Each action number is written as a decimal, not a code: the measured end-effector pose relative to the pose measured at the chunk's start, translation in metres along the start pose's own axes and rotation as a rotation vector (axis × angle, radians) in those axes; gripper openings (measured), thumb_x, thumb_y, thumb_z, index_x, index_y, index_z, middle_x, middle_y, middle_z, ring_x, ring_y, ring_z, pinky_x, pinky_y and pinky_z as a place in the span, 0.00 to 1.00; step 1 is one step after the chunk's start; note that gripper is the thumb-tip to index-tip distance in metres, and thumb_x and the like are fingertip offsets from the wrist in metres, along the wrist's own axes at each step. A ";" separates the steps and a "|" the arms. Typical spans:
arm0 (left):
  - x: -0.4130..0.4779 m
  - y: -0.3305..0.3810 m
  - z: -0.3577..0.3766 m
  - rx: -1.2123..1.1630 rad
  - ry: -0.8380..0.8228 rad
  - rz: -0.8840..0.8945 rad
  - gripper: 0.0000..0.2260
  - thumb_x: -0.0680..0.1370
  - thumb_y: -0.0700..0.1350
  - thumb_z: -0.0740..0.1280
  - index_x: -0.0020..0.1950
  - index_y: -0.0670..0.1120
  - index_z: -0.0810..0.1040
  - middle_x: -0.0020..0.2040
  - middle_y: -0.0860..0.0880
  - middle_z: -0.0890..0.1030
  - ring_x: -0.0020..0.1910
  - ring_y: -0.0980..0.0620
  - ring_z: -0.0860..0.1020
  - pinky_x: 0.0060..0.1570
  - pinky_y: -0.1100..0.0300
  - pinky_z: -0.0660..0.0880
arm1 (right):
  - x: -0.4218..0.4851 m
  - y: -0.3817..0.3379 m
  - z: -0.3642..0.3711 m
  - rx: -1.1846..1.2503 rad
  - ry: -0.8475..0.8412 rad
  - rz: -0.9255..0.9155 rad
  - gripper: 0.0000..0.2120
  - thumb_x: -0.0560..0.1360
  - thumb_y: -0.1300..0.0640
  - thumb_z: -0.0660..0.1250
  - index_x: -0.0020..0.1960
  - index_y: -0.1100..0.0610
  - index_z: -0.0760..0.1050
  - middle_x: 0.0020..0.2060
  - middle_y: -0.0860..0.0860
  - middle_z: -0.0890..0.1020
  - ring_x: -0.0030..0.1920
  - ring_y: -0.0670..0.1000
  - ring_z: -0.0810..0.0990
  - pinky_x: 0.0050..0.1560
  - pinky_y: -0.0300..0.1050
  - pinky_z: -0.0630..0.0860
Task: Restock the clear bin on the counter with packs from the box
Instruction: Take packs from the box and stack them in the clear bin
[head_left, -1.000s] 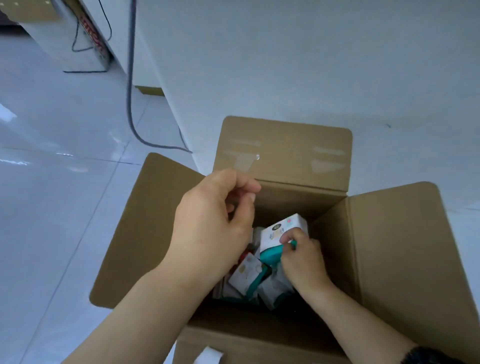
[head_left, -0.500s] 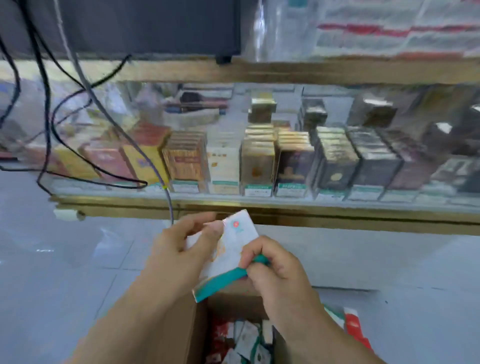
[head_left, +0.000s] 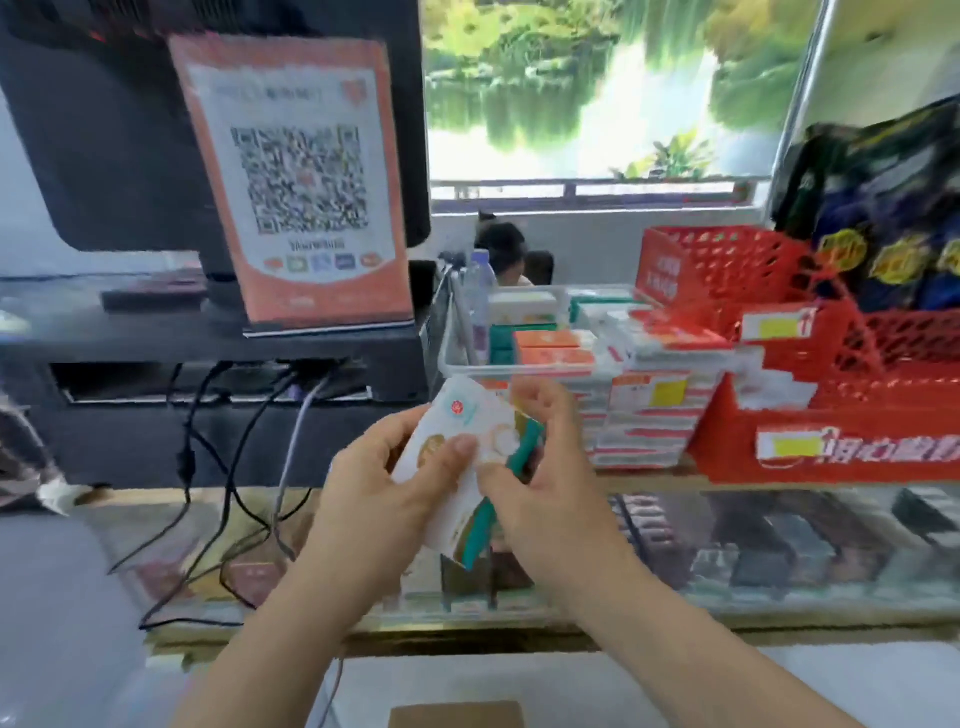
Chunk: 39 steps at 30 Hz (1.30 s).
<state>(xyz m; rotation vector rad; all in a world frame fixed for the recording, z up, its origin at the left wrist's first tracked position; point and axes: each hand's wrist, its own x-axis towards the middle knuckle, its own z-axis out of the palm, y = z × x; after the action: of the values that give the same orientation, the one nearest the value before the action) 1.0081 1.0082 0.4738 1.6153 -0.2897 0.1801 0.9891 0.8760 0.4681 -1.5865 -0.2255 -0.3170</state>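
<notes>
Left hand (head_left: 382, 488) and right hand (head_left: 545, 499) close together, both gripping white-and-teal packs (head_left: 467, 415); packs held over glass counter (head_left: 810, 530), just before clear bin (head_left: 452, 338); bin partly filled, beside red basket (head_left: 841, 415)

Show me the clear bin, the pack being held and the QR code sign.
clear bin (head_left: 483, 370): head view, on its front rim.
pack (head_left: 483, 427): head view, on its white front face.
QR code sign (head_left: 301, 179): head view, on the middle of the printed code.
</notes>
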 end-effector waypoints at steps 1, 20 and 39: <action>0.003 0.011 0.002 -0.029 -0.005 0.006 0.10 0.74 0.45 0.69 0.55 0.49 0.80 0.43 0.54 0.85 0.39 0.56 0.84 0.32 0.68 0.76 | 0.004 -0.010 -0.003 -0.023 0.005 0.007 0.25 0.76 0.66 0.63 0.58 0.37 0.61 0.54 0.39 0.73 0.46 0.38 0.79 0.48 0.46 0.81; 0.096 0.118 0.029 -0.016 -0.078 0.241 0.23 0.74 0.40 0.71 0.62 0.57 0.65 0.56 0.51 0.73 0.53 0.59 0.75 0.39 0.73 0.73 | 0.124 -0.118 -0.028 0.017 0.162 0.231 0.42 0.61 0.52 0.77 0.67 0.40 0.58 0.60 0.49 0.76 0.57 0.55 0.79 0.52 0.59 0.80; 0.158 0.090 0.050 0.311 0.061 0.145 0.20 0.76 0.34 0.65 0.61 0.56 0.71 0.50 0.52 0.77 0.48 0.57 0.77 0.44 0.72 0.74 | 0.279 -0.084 -0.128 -0.631 -0.194 0.055 0.38 0.66 0.63 0.72 0.68 0.48 0.57 0.48 0.55 0.76 0.44 0.52 0.78 0.42 0.43 0.78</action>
<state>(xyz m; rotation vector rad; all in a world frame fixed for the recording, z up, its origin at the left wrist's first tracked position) 1.1298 0.9422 0.6021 1.8932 -0.3445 0.4003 1.2149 0.7377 0.6439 -2.2478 -0.2445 -0.1978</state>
